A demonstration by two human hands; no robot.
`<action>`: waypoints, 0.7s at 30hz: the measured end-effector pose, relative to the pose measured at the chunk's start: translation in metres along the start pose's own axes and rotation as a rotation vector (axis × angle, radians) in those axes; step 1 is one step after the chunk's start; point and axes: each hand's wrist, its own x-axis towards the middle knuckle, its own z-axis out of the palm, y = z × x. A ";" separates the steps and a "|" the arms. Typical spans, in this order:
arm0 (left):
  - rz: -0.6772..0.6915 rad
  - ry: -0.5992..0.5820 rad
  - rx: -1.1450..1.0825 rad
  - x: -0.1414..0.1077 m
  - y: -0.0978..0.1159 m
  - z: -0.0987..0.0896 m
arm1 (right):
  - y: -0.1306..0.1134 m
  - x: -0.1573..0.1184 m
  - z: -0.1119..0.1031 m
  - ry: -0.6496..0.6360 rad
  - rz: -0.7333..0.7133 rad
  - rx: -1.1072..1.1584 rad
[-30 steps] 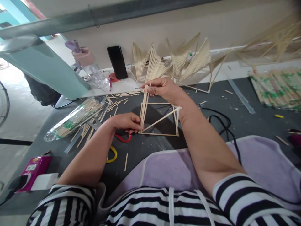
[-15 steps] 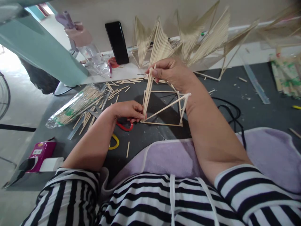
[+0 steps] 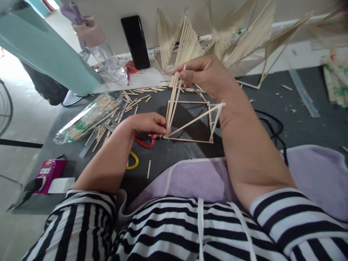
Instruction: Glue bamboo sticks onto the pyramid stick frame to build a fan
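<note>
A small frame of thin wooden sticks [image 3: 191,123] stands on the dark table [image 3: 304,130] in front of me. My right hand [image 3: 206,74] pinches the top ends of several upright sticks at the frame's left corner. My left hand [image 3: 148,124] pinches the lower ends of those same sticks, down by the table. Red-handled scissors [image 3: 144,143] lie just under my left hand.
A bag of sticks [image 3: 89,119] and loose sticks lie to the left, a yellow handle [image 3: 133,161] nearer me. Finished fan-shaped stick frames [image 3: 233,40], a black phone [image 3: 135,41] and a bottle [image 3: 104,56] stand at the back. A black cable [image 3: 274,128] lies right; purple cloth [image 3: 312,181] covers my lap.
The view has dropped and come closer to the table. My right hand has lifted the stick tops a little higher, and my left hand stays at the frame's lower corner.
</note>
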 end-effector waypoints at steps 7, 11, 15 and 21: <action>0.007 -0.017 0.011 0.001 0.001 0.000 | -0.001 0.002 0.000 0.077 -0.021 -0.008; -0.005 -0.017 0.022 0.001 0.003 0.000 | -0.008 0.000 -0.003 0.106 -0.048 -0.083; -0.002 -0.022 0.029 0.001 0.002 0.000 | -0.017 -0.002 -0.007 0.122 -0.060 -0.119; -0.003 -0.022 0.040 0.000 0.001 -0.001 | -0.014 0.002 -0.012 0.136 -0.049 -0.126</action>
